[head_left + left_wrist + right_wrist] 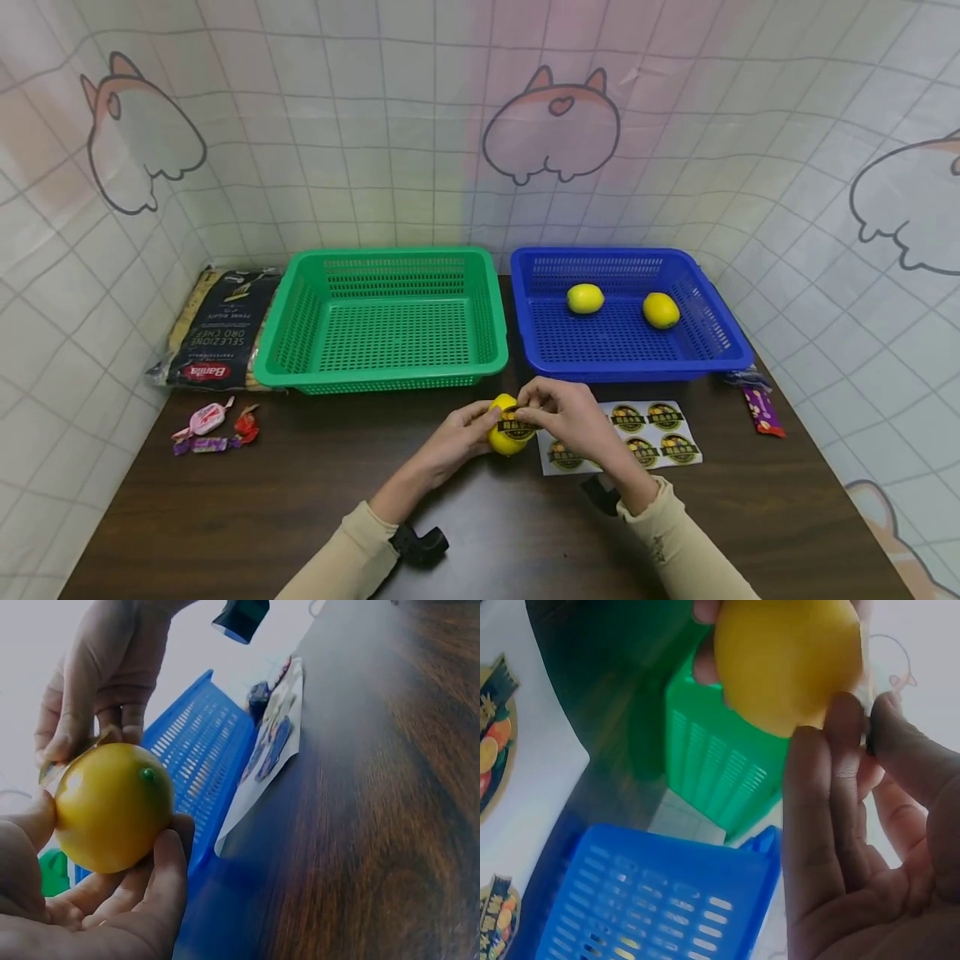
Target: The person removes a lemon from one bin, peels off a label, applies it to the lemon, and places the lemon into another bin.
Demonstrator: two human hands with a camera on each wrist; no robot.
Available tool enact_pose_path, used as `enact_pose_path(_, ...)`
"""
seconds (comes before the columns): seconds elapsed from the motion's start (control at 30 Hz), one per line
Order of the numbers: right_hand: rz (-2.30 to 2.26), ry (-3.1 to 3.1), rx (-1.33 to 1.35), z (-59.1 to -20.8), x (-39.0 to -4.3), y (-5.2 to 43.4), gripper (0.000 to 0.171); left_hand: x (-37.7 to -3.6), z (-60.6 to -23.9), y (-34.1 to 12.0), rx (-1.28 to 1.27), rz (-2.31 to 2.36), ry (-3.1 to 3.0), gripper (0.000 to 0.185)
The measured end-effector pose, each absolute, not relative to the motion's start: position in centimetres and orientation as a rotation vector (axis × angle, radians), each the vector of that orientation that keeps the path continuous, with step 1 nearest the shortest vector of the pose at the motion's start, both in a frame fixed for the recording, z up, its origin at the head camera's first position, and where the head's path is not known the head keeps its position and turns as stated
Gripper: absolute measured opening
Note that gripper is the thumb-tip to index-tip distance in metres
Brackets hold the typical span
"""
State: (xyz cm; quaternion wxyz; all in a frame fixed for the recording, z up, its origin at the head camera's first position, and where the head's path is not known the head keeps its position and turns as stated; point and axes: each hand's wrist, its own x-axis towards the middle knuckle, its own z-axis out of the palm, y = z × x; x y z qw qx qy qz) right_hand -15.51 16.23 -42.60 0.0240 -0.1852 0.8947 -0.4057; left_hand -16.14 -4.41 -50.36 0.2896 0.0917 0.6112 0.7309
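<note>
My left hand (459, 435) holds a yellow lemon (504, 435) just above the dark table, in front of the gap between the two baskets. My right hand (558, 414) pinches a round dark sticker (519, 425) against the lemon's top. In the left wrist view the lemon (111, 806) rests in my curled fingers (161, 889) while the right hand (94, 682) presses the sticker edge (67, 761). The right wrist view has the lemon (787, 664) above my fingers (832, 825). A white sticker sheet (641, 433) lies to the right of my hands.
A green basket (386, 379) stands behind at the left, with nothing in it. A blue basket (540, 350) on the right holds two lemons (585, 297). A pasta bag (217, 329) and wrapped candies (210, 425) lie far left; a snack bar (761, 408) lies far right.
</note>
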Motion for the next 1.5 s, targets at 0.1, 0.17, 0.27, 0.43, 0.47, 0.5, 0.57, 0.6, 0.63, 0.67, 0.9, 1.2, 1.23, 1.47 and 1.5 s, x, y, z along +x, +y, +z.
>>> enact_pose_path(0.1,-1.212,2.809,-0.544,-42.8,-15.4,16.0,0.011,-16.2,-50.5,-4.4,0.209,1.951,1.591,0.061)
enact_pose_path(0.17,-1.196,2.835,-0.511,-43.0,-15.4,15.9,0.012,-16.1,-50.5,-4.3,0.190,1.951,1.564,0.061)
enact_pose_path(0.27,-1.191,2.861,-0.472,-43.0,-15.3,15.8,0.013,-16.0,-50.5,-4.3,0.181,1.956,1.524,0.061)
enact_pose_path(0.43,-1.210,2.859,-0.466,-42.9,-15.3,15.8,0.012,-16.0,-50.3,-4.2,0.166,1.972,1.501,0.062)
enact_pose_path(0.47,-1.212,2.856,-0.466,-42.9,-15.3,15.8,0.012,-16.0,-50.3,-4.2,0.163,1.974,1.502,0.061)
enact_pose_path(0.5,-1.215,2.854,-0.465,-42.9,-15.3,15.7,0.012,-16.0,-50.3,-4.2,0.162,1.973,1.505,0.061)
enact_pose_path(0.57,-1.219,2.854,-0.460,-43.0,-15.4,15.7,0.012,-16.0,-50.3,-4.1,0.173,1.965,1.506,0.060)
enact_pose_path(0.6,-1.222,2.852,-0.456,-43.0,-15.4,15.7,0.012,-16.0,-50.3,-4.1,0.185,1.959,1.506,0.060)
enact_pose_path(0.63,-1.227,2.849,-0.449,-43.1,-15.4,15.6,0.013,-16.0,-50.3,-4.1,0.196,1.954,1.503,0.060)
enact_pose_path(0.67,-1.228,2.849,-0.446,-43.1,-15.4,15.6,0.013,-16.0,-50.3,-4.1,0.204,1.949,1.500,0.059)
enact_pose_path(0.9,-1.195,2.877,-0.473,-43.8,-15.3,15.1,0.013,-15.7,-50.2,-4.1,0.227,1.939,1.495,0.068)
enact_pose_path(1.2,-1.275,2.797,-0.374,-44.2,-15.5,15.3,0.030,-15.7,-50.1,-4.3,0.312,1.963,1.558,0.056)
enact_pose_path(1.23,-1.300,2.759,-0.333,-44.3,-15.5,15.5,0.035,-15.7,-50.1,-4.3,0.318,1.962,1.559,0.056)
enact_pose_path(1.47,-1.427,2.388,-0.230,-44.8,-15.6,16.3,0.051,-15.7,-49.6,-4.4,0.344,1.977,1.574,0.055)
enact_pose_path(1.5,-1.440,2.342,-0.237,-44.9,-15.5,16.3,0.051,-15.6,-49.6,-4.4,0.345,1.980,1.579,0.056)
